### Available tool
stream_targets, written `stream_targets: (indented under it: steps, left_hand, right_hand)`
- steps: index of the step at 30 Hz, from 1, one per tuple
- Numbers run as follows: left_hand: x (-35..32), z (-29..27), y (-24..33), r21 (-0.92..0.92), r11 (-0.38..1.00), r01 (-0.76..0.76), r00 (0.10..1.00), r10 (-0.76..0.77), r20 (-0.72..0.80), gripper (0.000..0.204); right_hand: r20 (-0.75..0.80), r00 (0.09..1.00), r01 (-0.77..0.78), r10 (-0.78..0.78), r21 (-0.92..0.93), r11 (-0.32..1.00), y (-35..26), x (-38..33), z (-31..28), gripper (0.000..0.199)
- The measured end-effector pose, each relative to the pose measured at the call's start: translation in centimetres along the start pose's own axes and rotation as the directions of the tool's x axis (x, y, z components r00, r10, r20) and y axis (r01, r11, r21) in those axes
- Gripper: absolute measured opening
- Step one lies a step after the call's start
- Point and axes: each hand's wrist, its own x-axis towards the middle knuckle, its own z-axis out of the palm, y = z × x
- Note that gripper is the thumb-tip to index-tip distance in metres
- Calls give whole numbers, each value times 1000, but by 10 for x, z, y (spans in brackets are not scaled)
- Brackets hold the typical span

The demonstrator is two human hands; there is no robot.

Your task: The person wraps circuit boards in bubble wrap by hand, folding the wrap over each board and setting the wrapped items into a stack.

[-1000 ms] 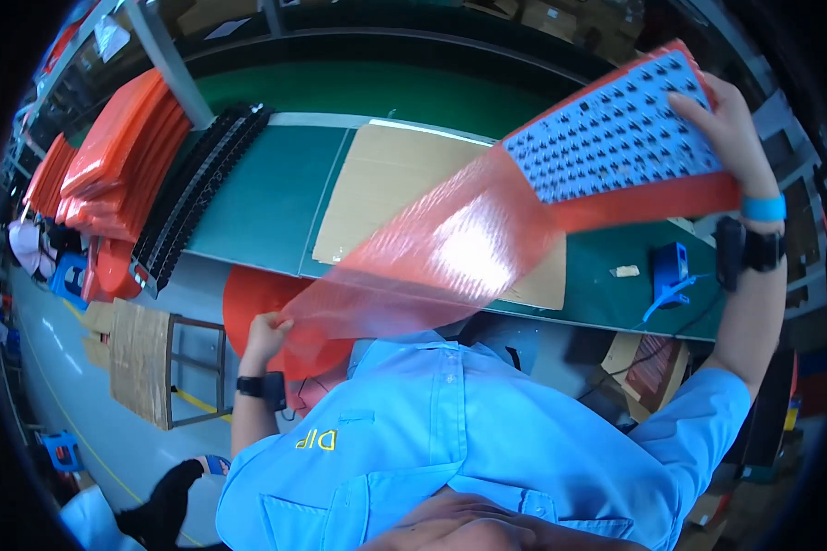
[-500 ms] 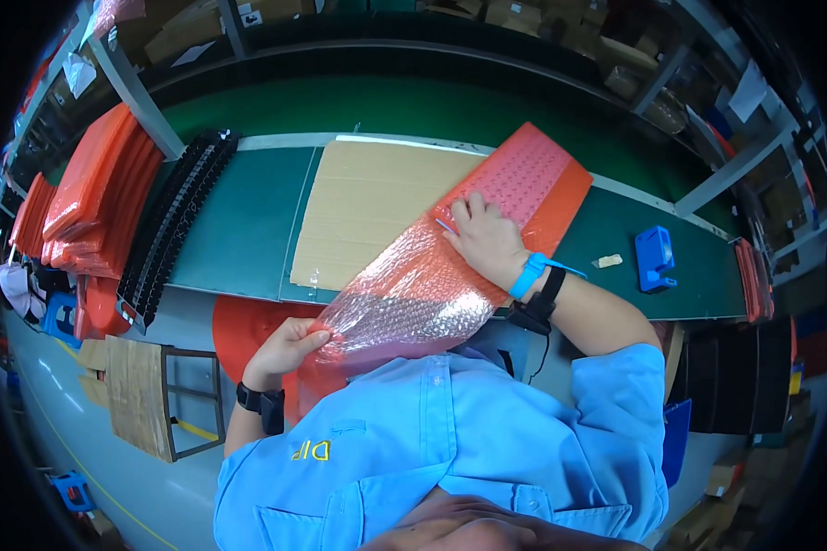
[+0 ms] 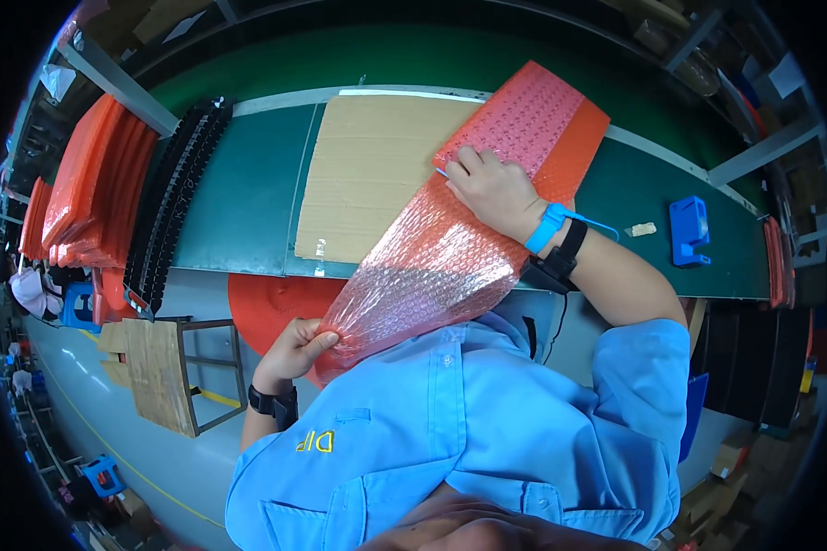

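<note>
- From the head camera, we're looking down on the red bubble wrap [image 3: 423, 257], stretched at a slant from the bench's far edge towards the blue shirt.
- There's our dotted board [image 3: 515, 119], showing through the upper part of the wrap, at the far right corner of the cardboard sheet [image 3: 368, 174].
- We watch the left hand [image 3: 294, 354]: thumb and forefinger closed together, pinching the gathered lower end of the wrap in front of the shirt.
- And here's the right hand [image 3: 496, 195], fingers curled and bunched on the wrap at the board's near edge; we can't tell whether they grip it or only press down.
- Between the two hands, we see the wrap pulled into long creases, shining where the light catches it.
- Over to the right on the green bench [image 3: 239, 193], we've a blue holder [image 3: 689, 231] with a small cream piece [image 3: 641, 229] beside it.
- Far left, we spot stacked red packages [image 3: 96, 188] beside a row of black strips [image 3: 179, 193].
</note>
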Motion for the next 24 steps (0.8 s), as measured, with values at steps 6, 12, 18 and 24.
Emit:
stream_targets:
  steps: [6, 12, 18, 24]
  left_hand:
    - [-8, 3, -17, 22, 999, 47, 999, -46, -21, 22]
    - [-1, -4, -3, 164, 973, 165, 986, -166, -5, 20]
    - [51, -20, 109, 760, 646, -63, 904, 359, -231, 17]
    - [185, 12, 135, 750, 178, -637, 689, 568, 450, 31]
  right_hand:
    - [-20, 1000, -17, 20, 124, 992, 0, -1, -11, 27]
    - [15, 999, -51, 49, 155, 987, 0, 6, -8, 28]
    - [-27, 1000, 11, -8, 115, 993, 38, 15, 21, 30]
    - [-78, 997, 7, 10, 222, 975, 69, 1, -2, 27]
